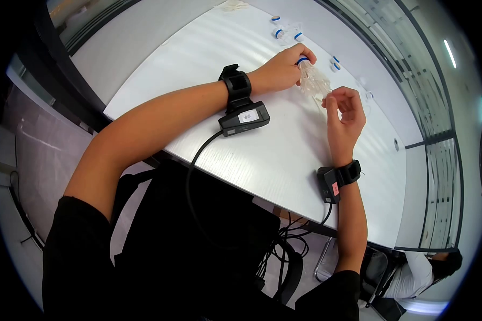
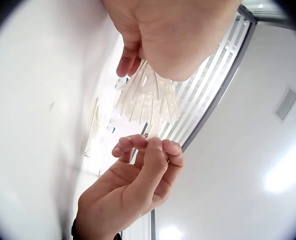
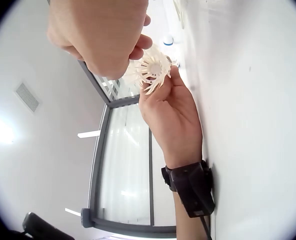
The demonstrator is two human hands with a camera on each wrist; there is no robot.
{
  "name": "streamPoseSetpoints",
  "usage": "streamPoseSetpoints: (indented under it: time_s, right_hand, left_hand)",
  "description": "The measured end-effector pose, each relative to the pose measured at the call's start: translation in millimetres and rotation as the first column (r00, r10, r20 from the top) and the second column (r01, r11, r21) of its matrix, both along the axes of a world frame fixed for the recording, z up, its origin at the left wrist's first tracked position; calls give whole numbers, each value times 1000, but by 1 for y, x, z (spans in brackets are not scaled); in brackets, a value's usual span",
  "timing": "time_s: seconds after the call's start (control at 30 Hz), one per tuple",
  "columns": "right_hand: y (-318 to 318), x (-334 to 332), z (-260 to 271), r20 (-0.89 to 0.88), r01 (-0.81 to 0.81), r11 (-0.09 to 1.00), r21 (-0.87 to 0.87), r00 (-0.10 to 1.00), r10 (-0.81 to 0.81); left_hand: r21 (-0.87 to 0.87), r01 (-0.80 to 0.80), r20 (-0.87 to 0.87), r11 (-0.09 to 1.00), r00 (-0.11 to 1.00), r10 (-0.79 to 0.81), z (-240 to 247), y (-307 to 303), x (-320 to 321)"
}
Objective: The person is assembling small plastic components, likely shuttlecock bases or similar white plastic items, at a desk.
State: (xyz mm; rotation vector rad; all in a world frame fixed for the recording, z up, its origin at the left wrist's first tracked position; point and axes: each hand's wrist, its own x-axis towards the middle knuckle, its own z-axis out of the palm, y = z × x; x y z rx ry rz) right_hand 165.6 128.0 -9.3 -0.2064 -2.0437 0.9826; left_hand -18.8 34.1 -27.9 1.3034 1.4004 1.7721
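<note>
My left hand (image 1: 281, 68) grips a shuttlecock (image 1: 314, 80) by its head, close to a blue band. The skirt of pale, thin ribs flares toward my right hand (image 1: 345, 115). In the left wrist view, the ribs (image 2: 147, 100) spread between both hands. There, the right thumb and fingertips (image 2: 154, 143) pinch at a pale strip below the skirt's edge. Seen end-on in the right wrist view, the shuttlecock (image 3: 153, 69) shows a ring of ribs around a white centre. My left hand (image 3: 170, 112) is behind it, my right hand (image 3: 100, 35) in front.
Several small white pieces with blue bands (image 1: 279, 33) lie near the back of the white table (image 1: 241, 160). A pale bundle (image 1: 234, 5) is at the far end. Low partition walls border the table. Cables (image 1: 286, 241) hang below its front edge; a seated person (image 1: 412, 275) is at lower right.
</note>
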Motion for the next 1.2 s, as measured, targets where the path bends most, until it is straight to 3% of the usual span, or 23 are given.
streamPoseSetpoints:
  time_s: [0.13, 0.23, 0.43, 0.83, 1.2]
  right_hand:
    - [-2, -1, 1, 14, 3, 1000, 15, 1000, -3]
    - [-1, 0, 1, 26, -2, 1000, 30, 1000, 2]
    - [-3, 0, 2, 67, -20, 999, 27, 998, 18]
    - [-7, 1, 1, 63, -14, 1000, 16, 998, 12]
    - [-7, 1, 2, 79, -38, 999, 35, 996, 35]
  left_hand:
    - [-29, -31, -42, 999, 999, 29, -1, 0, 0]
    - [10, -103, -179, 995, 978, 103, -3, 0, -2]
    - [-77, -52, -87, 996, 995, 45, 1, -4, 1]
    - [-35, -64, -236, 997, 970, 54, -1, -7, -2]
    - [-39, -85, -262, 996, 962, 72, -5, -3, -2]
